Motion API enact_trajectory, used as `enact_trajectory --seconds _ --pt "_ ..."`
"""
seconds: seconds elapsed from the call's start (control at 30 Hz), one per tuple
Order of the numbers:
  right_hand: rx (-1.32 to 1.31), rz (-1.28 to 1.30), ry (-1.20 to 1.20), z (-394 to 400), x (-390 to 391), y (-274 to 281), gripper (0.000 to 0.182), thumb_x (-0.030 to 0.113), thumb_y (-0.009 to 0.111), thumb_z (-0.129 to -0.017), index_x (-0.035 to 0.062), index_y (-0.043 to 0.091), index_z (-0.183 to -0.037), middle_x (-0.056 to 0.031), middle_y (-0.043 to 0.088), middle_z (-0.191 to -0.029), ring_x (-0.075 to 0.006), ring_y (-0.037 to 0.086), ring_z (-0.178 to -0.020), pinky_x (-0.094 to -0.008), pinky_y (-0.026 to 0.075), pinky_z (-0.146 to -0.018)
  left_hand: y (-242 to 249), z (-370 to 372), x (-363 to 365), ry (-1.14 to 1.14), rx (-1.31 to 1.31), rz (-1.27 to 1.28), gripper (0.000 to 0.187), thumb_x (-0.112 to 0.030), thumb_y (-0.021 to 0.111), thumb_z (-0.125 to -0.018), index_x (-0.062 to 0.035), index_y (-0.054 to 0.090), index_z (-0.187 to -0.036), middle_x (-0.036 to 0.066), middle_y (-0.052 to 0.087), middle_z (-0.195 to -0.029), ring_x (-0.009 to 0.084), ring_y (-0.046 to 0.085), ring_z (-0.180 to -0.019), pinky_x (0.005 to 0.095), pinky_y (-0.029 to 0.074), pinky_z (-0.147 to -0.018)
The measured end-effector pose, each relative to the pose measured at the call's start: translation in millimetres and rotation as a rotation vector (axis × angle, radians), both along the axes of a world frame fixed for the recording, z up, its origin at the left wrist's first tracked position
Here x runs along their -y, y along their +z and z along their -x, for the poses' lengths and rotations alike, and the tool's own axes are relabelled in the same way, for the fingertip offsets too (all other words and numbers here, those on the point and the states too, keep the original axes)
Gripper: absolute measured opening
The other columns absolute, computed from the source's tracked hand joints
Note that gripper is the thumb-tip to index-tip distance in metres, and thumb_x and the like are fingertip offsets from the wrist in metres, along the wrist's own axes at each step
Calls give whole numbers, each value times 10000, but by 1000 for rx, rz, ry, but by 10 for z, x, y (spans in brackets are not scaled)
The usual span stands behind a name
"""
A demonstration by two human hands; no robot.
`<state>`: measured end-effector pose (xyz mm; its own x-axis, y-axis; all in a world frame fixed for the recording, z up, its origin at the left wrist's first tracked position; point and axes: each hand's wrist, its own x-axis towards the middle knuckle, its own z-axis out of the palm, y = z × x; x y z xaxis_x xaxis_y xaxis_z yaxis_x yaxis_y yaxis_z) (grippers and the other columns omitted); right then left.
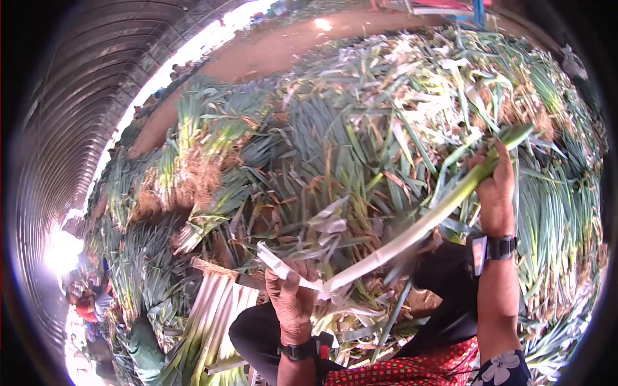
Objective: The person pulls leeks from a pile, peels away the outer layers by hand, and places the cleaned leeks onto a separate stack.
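Observation:
My right hand (497, 183) is wrapped round the green upper part of a long leek (412, 237), at the right. The leek slants down to the left, its pale end near my left hand. My left hand (293, 293) is closed on a white strip of leek skin (273, 260), which runs to the leek's pale end. To the left of my left hand lies a stack of trimmed leeks (215, 302) with white stalks, beside a wooden bar.
Leeks with roots (187, 170) lie in bunches at the left, and more leeks (547, 238) at the far right. Loose leaves (322, 135) cover the ground ahead. A person in red (85, 309) is at the far left edge. Bare soil (257, 55) shows beyond.

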<state>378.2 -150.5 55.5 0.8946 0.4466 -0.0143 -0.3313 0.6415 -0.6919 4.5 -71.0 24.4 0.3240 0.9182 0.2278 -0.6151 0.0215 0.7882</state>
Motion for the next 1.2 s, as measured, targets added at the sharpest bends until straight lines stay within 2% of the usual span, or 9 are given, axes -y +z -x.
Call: enact_trajectory --seconds 0.2,0.33,0.47,0.53,0.6,0.67,0.77,0.97,1.2 --pt "-141 -211 16 152 13 218 183 120 623 -907 6 511 -996 -94 514 -825 -150 496 -658 -255 465 -561 -105 386 -278 150 510 414 245 -68 709 -817 -78 551 -1004 14 549 -833 129 492 -759 271 451 -662" --pt "14 -76 -29 31 45 100 187 103 620 -903 0 513 -1018 -98 521 -845 -150 502 -679 -254 465 -565 -318 721 -550 541 253 329 255 -46 654 -857 -56 570 -1098 52 614 -985 186 579 -849 313 503 -731" --pt "50 -166 9 55 73 112 191 93 616 -901 2 509 -1031 -99 534 -846 -151 509 -691 -251 464 -566 -398 951 -556 651 190 325 276 -50 642 -876 -50 562 -1140 63 616 -1056 192 592 -924 329 515 -800" --pt "61 -163 -2 111 64 158 190 92 615 -901 3 509 -1032 -100 538 -844 -152 511 -693 -251 464 -566 -519 1051 -558 735 -367 234 291 -91 662 -883 -40 552 -1148 69 611 -1088 193 592 -987 333 506 -856" --pt "52 -147 2 144 71 195 181 96 612 -904 7 512 -1026 -100 543 -836 -152 512 -689 -250 465 -566 -456 908 -474 715 -549 121 318 -99 690 -873 -46 546 -1152 42 604 -1068 163 577 -1009 323 497 -854" --pt "50 -141 4 83 56 143 176 97 609 -907 6 513 -1023 -100 544 -835 -152 511 -684 -249 465 -562 -440 767 -373 505 -677 -157 330 -154 752 -836 -69 570 -1098 48 565 -1041 170 546 -977 326 441 -861" --pt "73 -134 32 134 37 147 174 103 606 -911 8 511 -1021 -100 542 -834 -152 510 -675 -248 462 -555 -115 456 -176 427 -1237 -839 475 -100 852 -640 -87 578 -1027 77 586 -1030 251 555 -931 389 454 -834" --pt "152 -75 37 89 63 94 184 121 609 -917 12 505 -1023 -96 532 -829 -150 503 -669 -248 458 -547 -251 340 -214 426 -1361 -1220 351 -81 806 -648 -94 600 -932 70 561 -933 297 546 -853 424 454 -763" --pt "87 -142 63 80 73 112 185 123 601 -921 0 501 -1015 -92 521 -819 -152 489 -654 -263 457 -565 -173 386 -240 411 -1308 -1312 311 -51 784 -645 -90 615 -904 66 550 -913 269 542 -823 406 459 -715"
